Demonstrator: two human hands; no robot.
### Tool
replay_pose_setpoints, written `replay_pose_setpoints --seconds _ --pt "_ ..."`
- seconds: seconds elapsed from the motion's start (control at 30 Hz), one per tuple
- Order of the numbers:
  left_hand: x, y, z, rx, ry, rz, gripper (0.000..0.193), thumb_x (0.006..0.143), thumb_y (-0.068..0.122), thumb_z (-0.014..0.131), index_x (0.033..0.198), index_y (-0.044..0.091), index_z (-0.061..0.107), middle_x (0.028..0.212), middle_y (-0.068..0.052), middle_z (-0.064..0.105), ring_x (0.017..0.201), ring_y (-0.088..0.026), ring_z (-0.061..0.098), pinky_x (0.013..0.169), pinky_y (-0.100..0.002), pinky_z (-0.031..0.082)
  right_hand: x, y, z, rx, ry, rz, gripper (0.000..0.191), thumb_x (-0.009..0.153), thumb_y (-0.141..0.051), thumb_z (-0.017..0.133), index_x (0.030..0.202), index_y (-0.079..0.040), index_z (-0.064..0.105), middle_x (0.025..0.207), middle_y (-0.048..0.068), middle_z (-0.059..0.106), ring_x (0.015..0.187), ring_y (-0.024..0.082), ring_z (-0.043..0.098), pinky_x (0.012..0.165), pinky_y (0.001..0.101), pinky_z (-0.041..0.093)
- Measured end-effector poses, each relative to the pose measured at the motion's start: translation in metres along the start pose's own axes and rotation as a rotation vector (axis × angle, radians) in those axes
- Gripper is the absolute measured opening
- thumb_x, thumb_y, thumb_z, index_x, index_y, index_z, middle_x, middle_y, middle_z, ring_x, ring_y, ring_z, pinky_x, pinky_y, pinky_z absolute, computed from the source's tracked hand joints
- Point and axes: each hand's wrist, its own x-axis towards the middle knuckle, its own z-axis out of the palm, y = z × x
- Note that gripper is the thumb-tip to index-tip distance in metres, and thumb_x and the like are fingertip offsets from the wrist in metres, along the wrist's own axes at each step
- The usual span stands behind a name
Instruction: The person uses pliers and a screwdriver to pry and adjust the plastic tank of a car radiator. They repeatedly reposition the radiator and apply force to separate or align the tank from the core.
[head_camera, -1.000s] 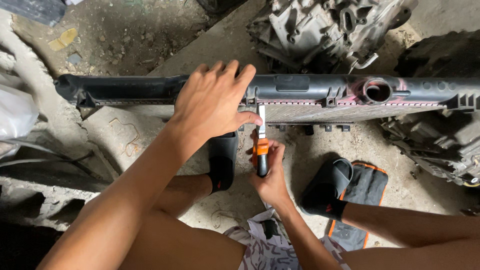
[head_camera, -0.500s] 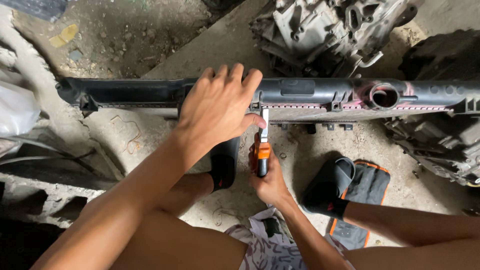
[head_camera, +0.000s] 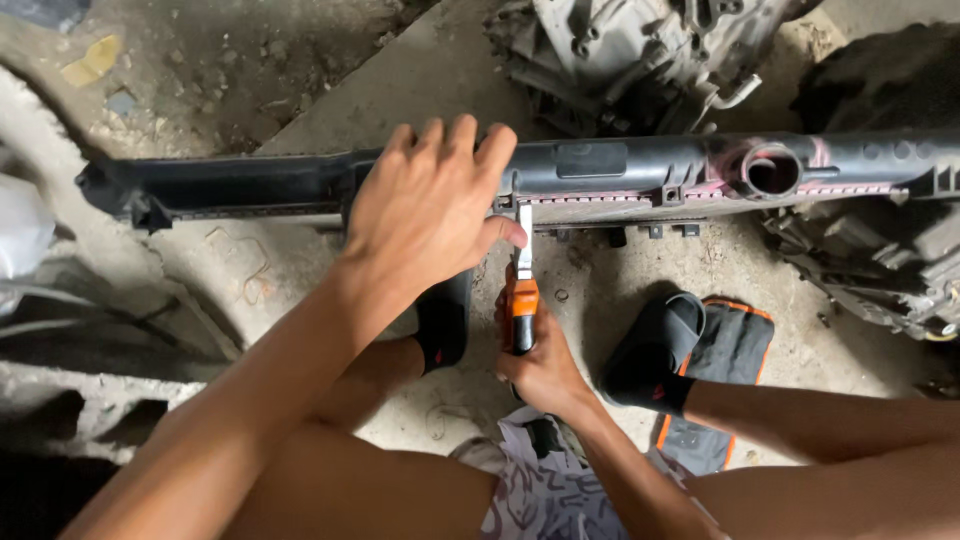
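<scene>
- Head camera: the left hand (head_camera: 430, 215) lies palm-down — fingers draped over the long black radiator tank (head_camera: 620, 170) on the concrete floor (head_camera: 400, 90).
- The right hand (head_camera: 540, 365) grips orange-handled pliers (head_camera: 522, 300), tip at the tank's crimped edge.

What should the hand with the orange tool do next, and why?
Probably lever the orange-handled tool gently against the crimped edge of the black radiator tank. Its metal tip already sits at that edge, the right hand holds the handle, and the left hand presses down on the tank to steady it.
</scene>
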Motion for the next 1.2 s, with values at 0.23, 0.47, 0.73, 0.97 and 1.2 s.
replay_pose_setpoints --seconds 0.23,0.47,0.73,0.97,1.2 --pt "0.002 -0.006 -0.002 -0.068 0.103 0.049 0.090 0.067 0.066 0.082 0.120 -0.001 0.052 0.112 -0.024 0.065 0.104 -0.042 0.066 0.086 -0.061 0.052 0.005 -0.004 -0.018 -0.198 -0.081 -0.080 0.084 0.061 0.013 0.066 0.139 -0.010 0.044 0.106 0.006 0.057 0.101 0.020 0.059 0.082 0.0348 0.055" --pt "0.003 -0.004 -0.004 -0.095 0.010 -0.014 0.095 0.067 0.069 0.083 0.123 0.000 0.050 0.115 -0.022 0.064 0.108 -0.041 0.065 0.084 -0.057 0.052 0.006 -0.019 -0.006 -0.312 -0.059 -0.105 0.089 0.059 0.008 0.070 0.140 -0.014 0.038 0.110 0.006 0.057 0.102 0.024 0.064 0.087 0.0383 0.054" --pt "-0.002 -0.006 -0.003 -0.051 0.090 0.018 0.096 0.064 0.066 0.085 0.125 -0.001 0.052 0.119 -0.025 0.064 0.107 -0.043 0.064 0.083 -0.056 0.052 0.012 -0.039 -0.005 -0.593 -0.021 -0.139 0.073 0.073 -0.006 0.072 0.139 -0.014 0.043 0.105 0.015 0.071 0.093 0.034 0.070 0.085 0.0442 0.054" --pt "-0.002 -0.007 -0.002 -0.032 0.123 0.045 0.100 0.060 0.067 0.087 0.126 -0.001 0.053 0.117 -0.024 0.065 0.106 -0.041 0.066 0.083 -0.054 0.052 0.025 -0.023 -0.007 -0.526 0.019 -0.403 0.082 0.070 -0.002 0.069 0.144 -0.004 0.033 0.123 0.021 0.065 0.109 0.040 0.067 0.090 0.0470 0.053" --pt "0.000 -0.006 0.003 0.025 0.139 0.045 0.096 0.062 0.067 0.087 0.122 -0.001 0.054 0.115 -0.024 0.067 0.104 -0.040 0.067 0.084 -0.053 0.053 0.031 -0.024 -0.009 -0.690 0.098 -0.303 0.072 0.068 -0.007 0.068 0.135 -0.006 0.041 0.115 0.021 0.069 0.105 0.044 0.067 0.091 0.0489 0.051"
